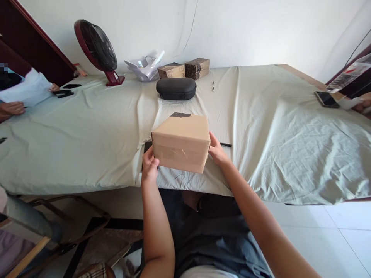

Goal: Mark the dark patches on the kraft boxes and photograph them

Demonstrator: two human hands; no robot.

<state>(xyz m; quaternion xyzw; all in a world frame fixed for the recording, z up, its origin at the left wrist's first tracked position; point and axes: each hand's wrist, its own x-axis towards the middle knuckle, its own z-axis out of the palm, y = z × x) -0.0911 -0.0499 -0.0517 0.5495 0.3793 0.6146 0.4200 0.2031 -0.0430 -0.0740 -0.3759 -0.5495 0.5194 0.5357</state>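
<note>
A tan rectangular cardboard box [181, 143] with dark tape on its top is held at the centre of the frame. Its left side is gripped by the left hand [150, 166], with the thumb at the near corner; its right side is gripped by the right hand [216, 150]. Whether the underside is clear of the worktop [101, 135], which is covered in creased pale green cloth, cannot be told. Behind, at upper centre, a rounded black zippered case [176, 88] is seen in front of two patterned brown boxes [198, 67]. A dark red fan [100, 46] is placed at upper left. At far left, white paper [31, 88] is held by another person.
</note>
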